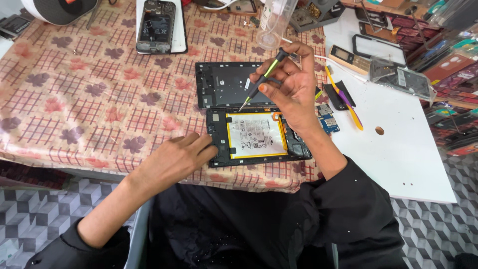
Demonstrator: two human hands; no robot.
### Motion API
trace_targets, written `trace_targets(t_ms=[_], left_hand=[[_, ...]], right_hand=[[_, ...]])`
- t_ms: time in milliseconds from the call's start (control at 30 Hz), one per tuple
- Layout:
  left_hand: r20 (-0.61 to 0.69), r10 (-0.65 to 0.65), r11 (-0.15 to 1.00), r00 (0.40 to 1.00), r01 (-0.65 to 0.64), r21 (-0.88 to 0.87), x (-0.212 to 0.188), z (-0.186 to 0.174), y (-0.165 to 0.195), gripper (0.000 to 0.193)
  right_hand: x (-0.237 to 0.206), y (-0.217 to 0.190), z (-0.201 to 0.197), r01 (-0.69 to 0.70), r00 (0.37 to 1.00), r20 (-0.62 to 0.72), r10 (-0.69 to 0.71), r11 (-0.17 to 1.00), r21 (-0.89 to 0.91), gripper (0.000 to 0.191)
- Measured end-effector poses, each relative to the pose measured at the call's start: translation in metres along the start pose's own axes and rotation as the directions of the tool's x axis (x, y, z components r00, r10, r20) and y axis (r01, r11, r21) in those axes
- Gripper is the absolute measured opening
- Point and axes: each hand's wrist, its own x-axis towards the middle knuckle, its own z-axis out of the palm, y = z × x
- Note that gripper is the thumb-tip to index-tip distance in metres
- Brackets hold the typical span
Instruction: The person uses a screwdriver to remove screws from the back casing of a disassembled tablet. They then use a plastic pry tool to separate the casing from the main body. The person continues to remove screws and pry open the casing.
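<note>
An opened tablet [219, 130] lies on the patterned tablecloth, its white battery [256, 135] with a yellow rim exposed. The removed dark back cover [221, 83] lies just behind it. My right hand [291, 82] grips a black and green screwdriver [261, 79], tip pointing down at the tablet's top edge near the battery. My left hand [181, 154] rests flat on the tablet's left edge, holding it down.
A second opened phone [156, 26] lies at the back. A clear bottle [275, 20] stands behind the cover. On the white board [398, 144] at right lie a yellow and purple pry tool [343, 97], a small blue circuit board [327, 119] and phone parts.
</note>
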Motion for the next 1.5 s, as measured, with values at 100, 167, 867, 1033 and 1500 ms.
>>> trace_targets(t_ms=[100,167,867,1033,1500], left_hand=[[0.013,0.008,1.000,1.000,-0.008,0.007,0.002,0.001,0.002,0.032],[0.034,0.007,1.000,0.999,-0.007,0.001,0.003,0.002,0.005,0.031],[0.182,-0.087,0.883,0.979,-0.008,0.469,0.012,-0.009,0.033,0.029],[0.202,0.061,0.741,0.977,-0.180,0.647,0.010,-0.017,0.036,0.032],[0.009,-0.072,0.967,0.997,0.068,0.244,0.014,0.002,0.023,0.065]], right_hand=[[0.001,0.000,-0.001,0.014,1.000,-0.004,-0.014,1.000,0.006,0.067],[0.001,-0.001,-0.002,0.004,1.000,-0.020,-0.003,1.000,0.013,0.068],[0.002,-0.007,-0.001,-0.011,0.998,-0.056,0.013,0.999,0.040,0.068],[0.003,-0.006,-0.001,-0.021,0.999,-0.043,0.023,0.998,0.052,0.067],[0.005,-0.008,0.005,-0.024,1.000,-0.016,0.025,1.000,0.003,0.066]])
